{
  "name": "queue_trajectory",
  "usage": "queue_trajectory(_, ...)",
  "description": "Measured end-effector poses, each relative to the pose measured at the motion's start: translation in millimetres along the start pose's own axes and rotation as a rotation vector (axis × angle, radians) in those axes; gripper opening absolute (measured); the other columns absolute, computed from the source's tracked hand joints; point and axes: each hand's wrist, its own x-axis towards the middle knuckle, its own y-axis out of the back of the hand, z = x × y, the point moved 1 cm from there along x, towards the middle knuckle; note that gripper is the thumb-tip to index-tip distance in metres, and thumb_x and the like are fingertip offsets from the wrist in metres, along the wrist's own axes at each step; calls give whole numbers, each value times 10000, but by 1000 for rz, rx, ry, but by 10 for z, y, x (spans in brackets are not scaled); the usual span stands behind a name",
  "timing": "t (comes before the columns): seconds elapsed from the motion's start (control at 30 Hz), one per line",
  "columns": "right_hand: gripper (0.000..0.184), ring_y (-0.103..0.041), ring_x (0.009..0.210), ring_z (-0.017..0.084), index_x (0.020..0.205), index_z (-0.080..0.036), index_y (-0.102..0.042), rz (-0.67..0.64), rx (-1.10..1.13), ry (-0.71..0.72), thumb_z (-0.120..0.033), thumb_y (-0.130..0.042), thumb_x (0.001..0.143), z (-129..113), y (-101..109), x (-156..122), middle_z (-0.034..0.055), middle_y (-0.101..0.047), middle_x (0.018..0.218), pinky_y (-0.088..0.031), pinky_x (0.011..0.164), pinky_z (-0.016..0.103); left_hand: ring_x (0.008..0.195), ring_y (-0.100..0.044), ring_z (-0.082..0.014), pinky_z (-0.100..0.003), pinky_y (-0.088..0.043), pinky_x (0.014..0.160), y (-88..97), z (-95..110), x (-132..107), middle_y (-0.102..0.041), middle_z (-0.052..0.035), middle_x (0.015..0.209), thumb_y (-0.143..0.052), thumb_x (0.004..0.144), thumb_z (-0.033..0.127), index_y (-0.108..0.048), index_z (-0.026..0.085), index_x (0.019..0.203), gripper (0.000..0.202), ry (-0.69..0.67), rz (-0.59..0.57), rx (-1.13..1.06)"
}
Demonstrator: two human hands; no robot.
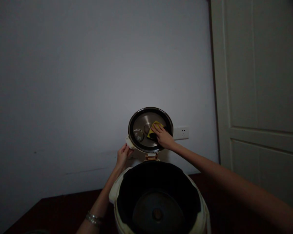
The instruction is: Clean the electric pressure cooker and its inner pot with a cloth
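An electric pressure cooker (pixel 202 216) stands in front of me with its round lid (pixel 140 122) swung up on the rear hinge (pixel 151 157). The lid's metal inner face points toward me, with a small valve cover (pixel 138 135) at its lower left. My right hand (pixel 164 138) presses a yellow cloth (pixel 156 126) with a dark underside against the lid's right half. My left hand (pixel 123 154) has its fingers closed around the pale handle tab (pixel 129 142) at the lid's lower left edge. Inside the cooker, the dark cavity shows a round knob-like centre (pixel 157 214).
Behind the lid is a pale wall (pixel 88 81) with a white power socket (pixel 182 133) just right of the lid. A panelled door (pixel 263 97) stands at the right. The cooker rests on a dark reddish table (pixel 63 211).
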Motion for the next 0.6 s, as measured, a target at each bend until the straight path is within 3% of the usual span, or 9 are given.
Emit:
queue_trajectory(0.17, 557, -292, 1348, 295, 1368, -189, -438, -134, 2, 202, -88, -398, 822, -54, -62, -247, 69, -331, 1483, -382, 1006, 470, 851, -650, -159, -282, -513, 769, -9, 3, -8, -692, -88, 1044, -699, 712, 256, -670, 147, 1052, 358, 11, 11, -18)
queue_trajectory(0.3, 546, -282, 1361, 261, 1388, -210, -400, -182, 43, 325, -108, -391, 852, -148, -125, -262, 76, -342, 1476, -359, 1007, 487, 820, -654, -151, -273, -515, 755, -24, 11, -21, -695, -86, 1031, -687, 722, 226, -668, 139, 1049, 339, 30, 21, -37)
queue_trajectory(0.47, 579, -210, 1392, 209, 1439, -184, -289, -67, 186, 341, -100, -353, 869, -296, -288, -107, 84, -260, 1510, -311, 1055, 450, 897, -645, -172, -300, -504, 797, -47, 44, -49, -671, -91, 1104, -690, 721, 240, -670, 158, 1056, 346, 26, 8, -32)
queue_trajectory(0.6, 570, -193, 1397, 190, 1443, -154, -274, 78, 242, 350, -89, -343, 880, -421, -367, 55, 102, -274, 1503, -268, 1095, 433, 899, -644, -177, -295, -500, 791, -42, 35, -43, -673, -91, 1097, -710, 703, 282, -667, 157, 1056, 377, 17, 6, -4)
